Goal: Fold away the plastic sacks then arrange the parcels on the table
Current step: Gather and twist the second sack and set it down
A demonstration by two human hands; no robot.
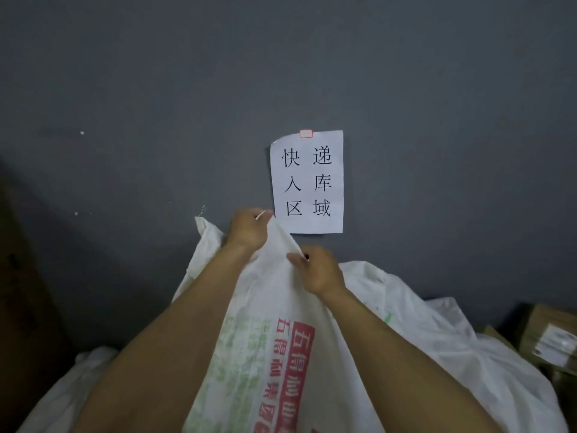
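A white woven plastic sack (pixel 274 339) with red and green print hangs lifted in front of me, against a dark grey wall. My left hand (pixel 249 229) grips its top edge up high. My right hand (pixel 315 270) pinches the same edge a little lower and to the right. More white sacks (pixel 437 339) lie heaped below and to the right. Cardboard parcels (pixel 546 335) sit at the right edge, one with a white label.
A white paper sign (pixel 307 182) with black characters is taped to the wall just above my hands. A dark brown cardboard box (pixel 18 292) stands at the left edge. The table itself is hidden under the sacks.
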